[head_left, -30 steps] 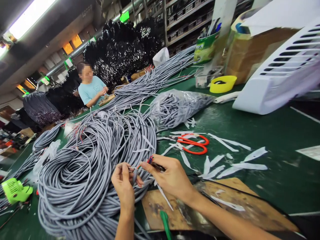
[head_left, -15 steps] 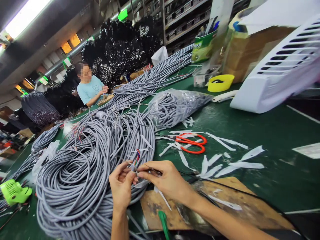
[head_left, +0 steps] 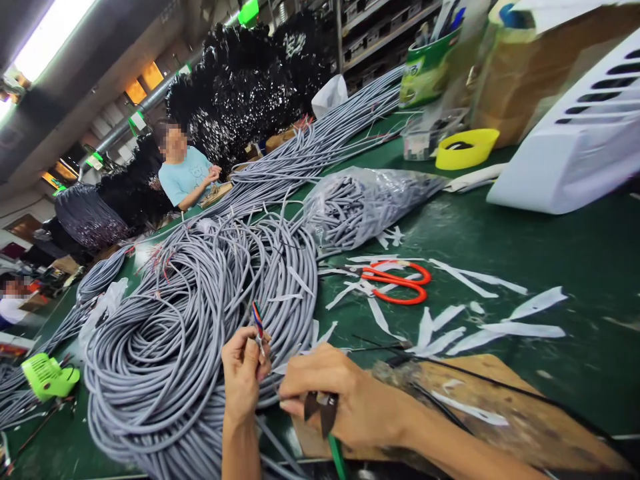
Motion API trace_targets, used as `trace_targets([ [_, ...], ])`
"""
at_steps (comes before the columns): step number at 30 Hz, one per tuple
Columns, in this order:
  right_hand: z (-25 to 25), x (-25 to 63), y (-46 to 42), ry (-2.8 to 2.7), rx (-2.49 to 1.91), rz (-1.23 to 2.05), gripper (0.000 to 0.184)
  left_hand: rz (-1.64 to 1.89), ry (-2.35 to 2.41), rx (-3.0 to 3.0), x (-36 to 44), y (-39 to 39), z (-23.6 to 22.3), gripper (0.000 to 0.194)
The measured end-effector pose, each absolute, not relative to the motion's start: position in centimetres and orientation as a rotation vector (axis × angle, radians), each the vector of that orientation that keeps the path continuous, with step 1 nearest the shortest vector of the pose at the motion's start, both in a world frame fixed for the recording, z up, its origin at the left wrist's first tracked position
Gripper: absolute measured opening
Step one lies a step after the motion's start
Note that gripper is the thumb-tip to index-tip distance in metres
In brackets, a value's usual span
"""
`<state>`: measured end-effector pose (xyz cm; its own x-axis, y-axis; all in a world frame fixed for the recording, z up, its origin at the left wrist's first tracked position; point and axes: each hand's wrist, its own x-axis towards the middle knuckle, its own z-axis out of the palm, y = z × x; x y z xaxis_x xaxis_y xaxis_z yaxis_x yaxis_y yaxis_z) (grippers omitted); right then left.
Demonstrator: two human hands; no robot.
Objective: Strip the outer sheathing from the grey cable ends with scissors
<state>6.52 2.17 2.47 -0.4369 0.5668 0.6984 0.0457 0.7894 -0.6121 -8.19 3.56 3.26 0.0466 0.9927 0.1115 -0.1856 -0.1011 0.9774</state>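
One bunch of thin coloured wires (head_left: 257,319), red, blue and green among them, stands up from the left hand (head_left: 245,363), whose grip is clamped on its base between thumb and fingers, in front of a large heap of coiled grey cables (head_left: 150,400). The right hand (head_left: 343,393), just beside and a little lower, has its grip closed around a dark-bladed tool (head_left: 327,415), the blades pointing out near the thumb. A green handle (head_left: 337,459) shows below; I cannot tell whether it belongs to that tool. Under the right forearm lies a stained wooden board (head_left: 530,430) on the green table (head_left: 590,253). Beyond the hands are orange-handled scissors (head_left: 370,274), scattered white strips (head_left: 523,330) and a clear bag (head_left: 395,190) of short grey pieces. Across the table, a person in a light blue shirt (head_left: 185,177) holds both hands together.
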Motion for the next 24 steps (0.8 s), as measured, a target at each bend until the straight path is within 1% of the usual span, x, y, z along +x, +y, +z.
trace_targets([
  [4,2.6,6.7,2.1,-1.919,-0.485,0.664,0.021,1.306,0.905,1.144,-8.6,3.3,3.7,0.025],
  [9,2.8,6.7,2.8,-1.637,-0.766,0.773,0.018,1.255,0.888,1.119,-8.8,3.1,3.9,0.03],
  [12,2.6,6.5,3.2,-1.627,-0.873,0.858,0.028,1.261,0.866,1.117,-8.7,3.1,3.9,0.028],
  [14,2.4,6.4,3.2,-1.674,-0.902,0.84,0.032,1.27,0.833,1.128,-8.6,3.1,3.9,0.025],
  [17,2.3,6.2,3.2,-1.726,-0.936,0.788,0.029,1.266,0.8,1.157,-8.5,3.1,4.0,0.02],
  [20,2.2,6.1,3.1,-1.733,-0.937,0.777,0.022,1.263,0.81,1.163,-8.4,3.1,4.1,0.021],
  [24,2.1,6.2,3.2,-1.72,-0.962,0.776,0.021,1.268,0.819,1.14,-8.3,3.0,4.1,0.022],
])
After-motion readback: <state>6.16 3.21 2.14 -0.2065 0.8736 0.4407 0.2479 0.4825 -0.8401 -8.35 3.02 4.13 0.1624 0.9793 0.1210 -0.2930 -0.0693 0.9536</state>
